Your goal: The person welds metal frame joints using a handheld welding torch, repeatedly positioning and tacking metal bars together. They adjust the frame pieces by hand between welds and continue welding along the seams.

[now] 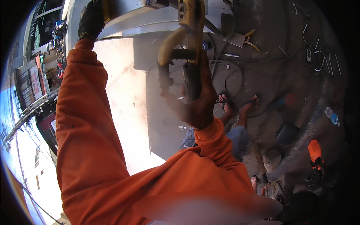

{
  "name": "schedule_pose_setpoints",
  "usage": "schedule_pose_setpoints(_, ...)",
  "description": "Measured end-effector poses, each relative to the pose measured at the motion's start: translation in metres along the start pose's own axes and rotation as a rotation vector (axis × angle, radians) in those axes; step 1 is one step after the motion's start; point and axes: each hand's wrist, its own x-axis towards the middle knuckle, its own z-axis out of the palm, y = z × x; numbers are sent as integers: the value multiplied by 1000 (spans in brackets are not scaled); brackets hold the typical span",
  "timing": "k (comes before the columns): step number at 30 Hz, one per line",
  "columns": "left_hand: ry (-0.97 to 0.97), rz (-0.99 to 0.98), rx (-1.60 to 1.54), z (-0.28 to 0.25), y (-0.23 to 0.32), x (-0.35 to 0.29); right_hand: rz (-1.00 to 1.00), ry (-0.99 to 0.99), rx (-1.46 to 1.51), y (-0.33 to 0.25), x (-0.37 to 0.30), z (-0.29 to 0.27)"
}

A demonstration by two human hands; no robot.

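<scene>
My right hand (198, 107) is bare and wraps round the black ribbed handle (192, 80) of a yellow tool (191, 17). A curved yellow arm and a short dark crossbar make the tool look like a clamp, though I cannot be sure of its kind. At the upper left, my left arm reaches out in its orange sleeve. My left hand (92, 20) wears a dark glove and is at a pale metal beam (129, 15), beside something blurred and yellow (108, 11). Its fingers are hidden in shadow and blur.
Black cable (242, 80) loops across the ground near two sandalled feet (227, 105). Yellow-handled pliers (252, 40), metal rods (330, 64), a plastic bottle (332, 116), an orange object (315, 150) and a broom (259, 159) lie to the right. Another foot (254, 183) shows by the broom.
</scene>
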Motion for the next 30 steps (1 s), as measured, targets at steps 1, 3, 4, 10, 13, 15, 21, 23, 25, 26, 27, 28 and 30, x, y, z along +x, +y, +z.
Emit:
schedule_pose_setpoints(1,13,-7,-10,2,0,-2,2,-10,-10,-2,1,0)
schedule_pose_setpoints(3,30,-26,-16,7,-1,-5,10,-20,-51,-5,2,-1)
schedule_pose_setpoints(4,37,-36,-11,9,-1,-5,15,-23,-58,-7,2,0)
schedule_pose_setpoints(10,57,46,-9,6,11,3,14,-26,-104,-12,4,0)
schedule_pose_setpoints(13,59,54,397,-2,33,2,-4,-36,-113,-12,4,0)
schedule_pose_setpoints(15,34,28,552,-9,46,2,24,-42,-131,-12,4,-1)
schedule_pose_setpoints(21,-29,-48,471,-20,57,6,38,-49,-138,-9,2,1)
schedule_pose_setpoints(23,-12,-42,425,-19,55,6,34,-49,-144,-9,2,1)
schedule_pose_setpoints(25,-6,-58,416,-17,53,4,10,-43,-173,-10,3,2)
schedule_pose_setpoints(26,-2,-66,412,-16,52,3,13,-43,-171,-11,4,1)
schedule_pose_setpoints(27,29,-44,387,-15,51,3,8,-42,-174,-12,4,1)
schedule_pose_setpoints(28,59,-22,361,-15,50,2,-8,-41,-176,-12,5,1)
schedule_pose_setpoints(30,31,-272,94,-16,50,4,-13,-41,-213,-14,7,0)
